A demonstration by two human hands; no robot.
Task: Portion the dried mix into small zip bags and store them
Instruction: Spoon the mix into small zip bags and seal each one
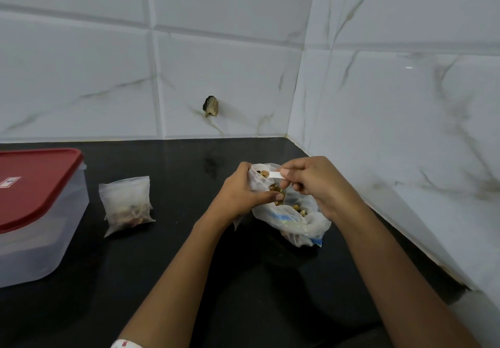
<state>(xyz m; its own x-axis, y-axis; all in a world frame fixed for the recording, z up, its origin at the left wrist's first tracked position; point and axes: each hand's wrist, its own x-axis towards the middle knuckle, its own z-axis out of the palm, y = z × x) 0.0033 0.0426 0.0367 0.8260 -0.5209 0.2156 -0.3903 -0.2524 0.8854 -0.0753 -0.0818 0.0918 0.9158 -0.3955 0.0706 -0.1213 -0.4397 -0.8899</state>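
Observation:
My left hand [240, 190] grips a small clear zip bag [257, 181] with its mouth held open above the counter. My right hand [313, 182] pinches the handle of a small white scoop [272, 175], whose bowl carries dried mix at the bag's mouth. Below both hands lies a larger open plastic bag of dried mix [295, 221] with blue print, slumped on the black counter [189, 253]. A filled small zip bag [127, 204] stands to the left, apart from my hands.
A clear plastic container with a red lid [35, 209] sits at the left edge, lid on. White marble-look tiled walls [405, 131] meet in a corner right behind and to the right of the bags. A hole [211, 106] marks the back wall.

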